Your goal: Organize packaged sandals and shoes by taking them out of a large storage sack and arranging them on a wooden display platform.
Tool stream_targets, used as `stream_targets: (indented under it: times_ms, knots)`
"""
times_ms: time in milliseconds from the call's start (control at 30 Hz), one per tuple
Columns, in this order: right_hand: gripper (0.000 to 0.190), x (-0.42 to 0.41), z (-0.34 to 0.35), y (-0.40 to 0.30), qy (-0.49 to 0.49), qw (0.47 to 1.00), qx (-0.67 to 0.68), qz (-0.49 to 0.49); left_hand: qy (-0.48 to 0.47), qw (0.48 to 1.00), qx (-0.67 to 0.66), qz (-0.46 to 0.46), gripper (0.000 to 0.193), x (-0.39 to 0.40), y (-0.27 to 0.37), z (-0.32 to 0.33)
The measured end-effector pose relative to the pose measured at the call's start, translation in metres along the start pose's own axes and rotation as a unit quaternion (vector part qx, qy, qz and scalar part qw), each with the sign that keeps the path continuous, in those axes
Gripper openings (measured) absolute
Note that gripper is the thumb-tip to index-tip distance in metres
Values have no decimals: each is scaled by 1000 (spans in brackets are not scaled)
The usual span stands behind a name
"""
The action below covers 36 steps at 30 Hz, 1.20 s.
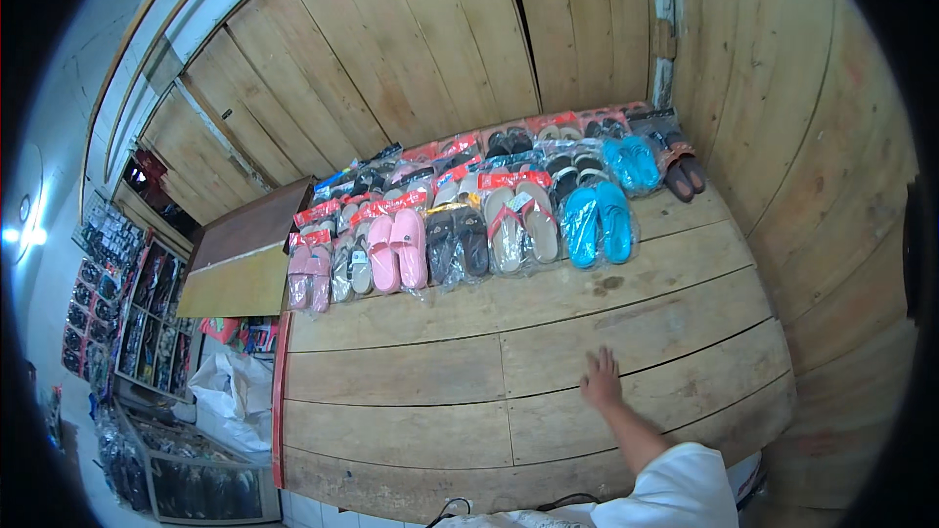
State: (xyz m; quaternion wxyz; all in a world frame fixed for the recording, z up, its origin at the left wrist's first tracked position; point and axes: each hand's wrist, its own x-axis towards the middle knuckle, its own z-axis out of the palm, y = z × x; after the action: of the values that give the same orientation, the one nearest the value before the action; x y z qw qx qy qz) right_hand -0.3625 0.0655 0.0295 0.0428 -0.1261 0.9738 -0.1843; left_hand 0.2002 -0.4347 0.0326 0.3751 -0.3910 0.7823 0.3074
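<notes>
My right hand (603,380) lies palm down on the wooden plank platform (411,374), fingers apart, holding nothing. My left hand is out of view. Beyond the hand, several pairs of sandals in clear plastic bags stand in rows. The front row holds turquoise slides (598,226), beige thong sandals with pink straps (521,227), dark slides (458,240), pink slides (397,250), a grey pair (352,265) and paler pink sandals (309,277). Another turquoise pair (631,163) and brown sandals (684,174) are at the back right.
Wooden plank walls (792,161) rise behind and to the right. A red edge strip (281,411) bounds the platform's left side. Beyond it are a white sack (231,389), a glass display case (205,488), a brown and yellow board (235,290) and racks of goods (154,315).
</notes>
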Motion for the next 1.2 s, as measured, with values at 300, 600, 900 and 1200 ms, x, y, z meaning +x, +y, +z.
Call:
stream_targets:
  times_ms: [300,600,900,1200]
  knots:
    - [67,-302,13,-39,-67,997,42,22,-29,992,-56,112,42,61,64,-2]
    - [64,-436,67,-67,4,917,187,353,-121,956,-235,129,39,89,24,-38]
    - [36,-594,214,-118,-97,853,263,440,-140,956,113,232,46,77,15,-75]
    - [31,-791,242,-214,-275,805,209,482,-243,909,233,245,47,65,40,-67]
